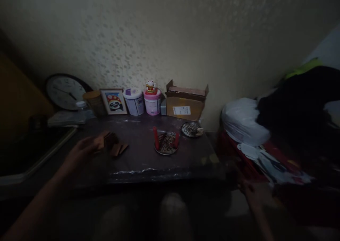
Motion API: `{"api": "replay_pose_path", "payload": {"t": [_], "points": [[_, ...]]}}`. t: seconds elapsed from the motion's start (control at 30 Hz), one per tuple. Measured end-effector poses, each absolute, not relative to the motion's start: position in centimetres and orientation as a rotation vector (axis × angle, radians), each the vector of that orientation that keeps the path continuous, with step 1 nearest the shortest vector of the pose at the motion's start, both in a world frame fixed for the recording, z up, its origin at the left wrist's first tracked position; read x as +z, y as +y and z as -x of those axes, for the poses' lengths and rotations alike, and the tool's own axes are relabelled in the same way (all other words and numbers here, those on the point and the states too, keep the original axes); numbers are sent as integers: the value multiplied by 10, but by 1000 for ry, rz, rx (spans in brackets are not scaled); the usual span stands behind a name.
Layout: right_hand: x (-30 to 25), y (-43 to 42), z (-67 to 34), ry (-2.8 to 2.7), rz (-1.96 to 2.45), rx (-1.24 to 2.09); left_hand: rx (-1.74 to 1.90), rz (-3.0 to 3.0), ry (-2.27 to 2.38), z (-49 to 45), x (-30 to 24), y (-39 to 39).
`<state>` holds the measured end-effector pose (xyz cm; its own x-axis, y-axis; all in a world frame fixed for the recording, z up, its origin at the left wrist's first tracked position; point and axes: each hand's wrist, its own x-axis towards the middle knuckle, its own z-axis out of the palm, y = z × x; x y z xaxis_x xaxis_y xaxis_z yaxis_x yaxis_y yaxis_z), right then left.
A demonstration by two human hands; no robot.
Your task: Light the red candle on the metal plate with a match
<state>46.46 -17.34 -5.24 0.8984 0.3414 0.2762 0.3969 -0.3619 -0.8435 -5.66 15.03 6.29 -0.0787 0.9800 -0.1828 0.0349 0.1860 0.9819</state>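
Note:
The room is dim and the picture is smeared. My left hand [84, 148] reaches over the dark table [138, 163] and touches several small brown flat pieces [114, 144]; its fingers are too blurred to read. My right hand [248, 188] hangs low beside the table's right front corner, dark and smeared, so its fingers do not show. A round metal plate [166, 143] holding two red candles [156, 137] sits at the table's middle. A second patterned plate [190, 129] lies behind it to the right.
Along the wall stand a round clock [65, 91], a framed panda picture [114, 101], a white tub [134, 101], a pink tub [152, 102] with a small figurine, and a cardboard box [185, 101]. A white bag [243, 120] and dark clothes pile up at right.

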Motion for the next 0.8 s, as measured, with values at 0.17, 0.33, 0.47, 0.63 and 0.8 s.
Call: {"api": "replay_pose_path", "payload": {"t": [0.17, 0.33, 0.47, 0.63, 0.8], "points": [[-14, -163, -435, -431, 1878, -131, 932, -884, 1268, 47, 53, 84], [42, -126, -338, -935, 1691, 77, 896, -738, 1110, 9, 21, 30], [45, -98, -253, -1415, 1469, 367, 776, -761, 945, -24, 16, -3], [29, -88, -190, -1743, 1343, 544, 821, -735, 829, -33, 21, -21], [30, -91, -168, -1710, 1396, 599, 901, -843, 823, -19, 25, -29]]}}
